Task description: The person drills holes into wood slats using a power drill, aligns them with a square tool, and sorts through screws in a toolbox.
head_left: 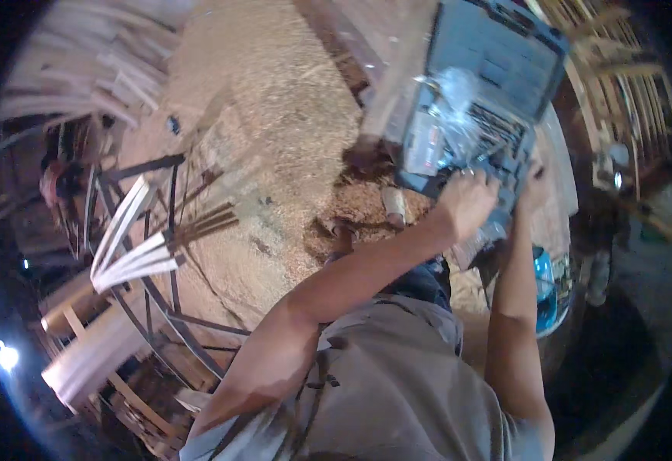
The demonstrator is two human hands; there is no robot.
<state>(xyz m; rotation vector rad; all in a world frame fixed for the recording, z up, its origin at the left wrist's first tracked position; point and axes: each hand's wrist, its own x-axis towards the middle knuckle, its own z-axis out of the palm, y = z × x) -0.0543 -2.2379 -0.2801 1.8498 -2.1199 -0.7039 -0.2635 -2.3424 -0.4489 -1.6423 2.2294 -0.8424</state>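
Note:
A blue-grey plastic tool case (432, 96) lies opened at the upper right, its lid (497, 54) tilted back on the far side. In its tray are a crumpled clear plastic bag (459, 88), a pale box or packet (424, 142) and a row of dark slim pieces that look like drill bits (497, 127). My left hand (470, 203) reaches over the near part of the tray with its fingers curled down; what they hold is hidden. My right hand (532, 188) is against the case's right edge, its fingers blurred and partly hidden.
Sawdust (267, 100) covers the floor ahead. At left, pale wooden strips (132, 257) rest on a dark metal frame (174, 315). Piled slats (97, 69) lie far left, and a wooden rack (620, 84) stands far right. A turquoise object (545, 288) sits beside my right forearm.

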